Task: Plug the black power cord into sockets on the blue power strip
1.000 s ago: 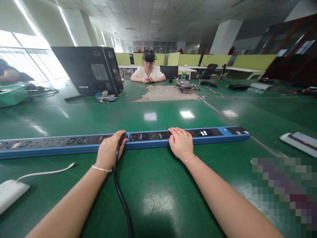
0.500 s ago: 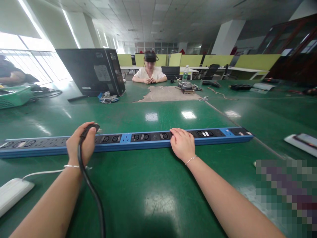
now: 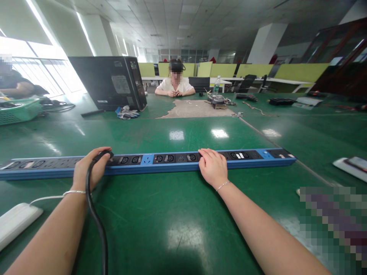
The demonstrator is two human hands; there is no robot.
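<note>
A long blue and black power strip (image 3: 172, 167) lies across the green table, with rows of sockets facing up. My left hand (image 3: 87, 170) is closed around a black power plug (image 3: 103, 153) over the strip's left part. Whether its prongs are inside a socket is hidden by the fingers. From the plug a thick black cable (image 3: 96, 217) runs down past my wrist. My right hand (image 3: 213, 166) grips the strip right of its middle, fingers over the top and thumb at the near side.
A white power strip (image 3: 20, 221) with a white cord lies at the left. Farther back stand a black computer case (image 3: 111, 84), gloves (image 3: 127, 112) and a green basket (image 3: 20, 110). A co-worker (image 3: 175, 84) sits opposite. A phone (image 3: 358, 163) lies on a white object at the right.
My left hand has lowered the plug onto the top of the strip; its prongs, visible before, are now out of sight. My right hand keeps its place on the strip.
</note>
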